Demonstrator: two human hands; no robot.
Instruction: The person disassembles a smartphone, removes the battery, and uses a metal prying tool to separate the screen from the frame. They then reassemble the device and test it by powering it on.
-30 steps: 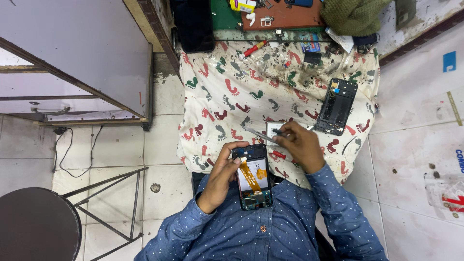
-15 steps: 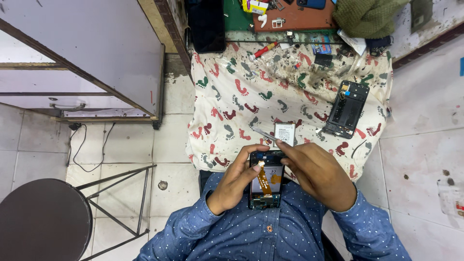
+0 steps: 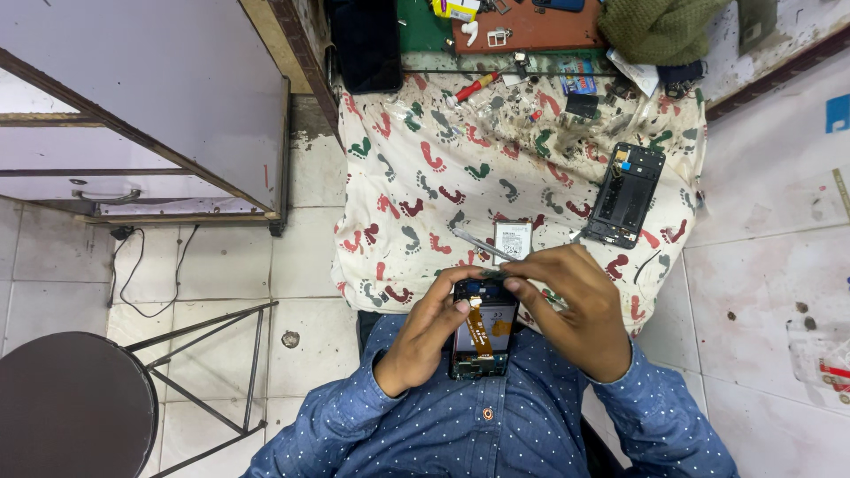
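Both hands work an opened phone [image 3: 482, 329]: left hand [image 3: 425, 341] grips its side, right hand [image 3: 571, 305] pinches tweezers [image 3: 482, 245] at its top edge, above the footprint-patterned cloth [image 3: 425, 177].

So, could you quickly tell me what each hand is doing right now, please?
Left hand: closed around the opened phone, holding it.
Right hand: pinching tweezers at the phone's top edge.

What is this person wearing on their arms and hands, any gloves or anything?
No gloves: the left hand and right hand are bare, with no rings or watch that I can see. Both arms are covered to the wrist by the long sleeves of a blue shirt with tiny white dots and an orange button.
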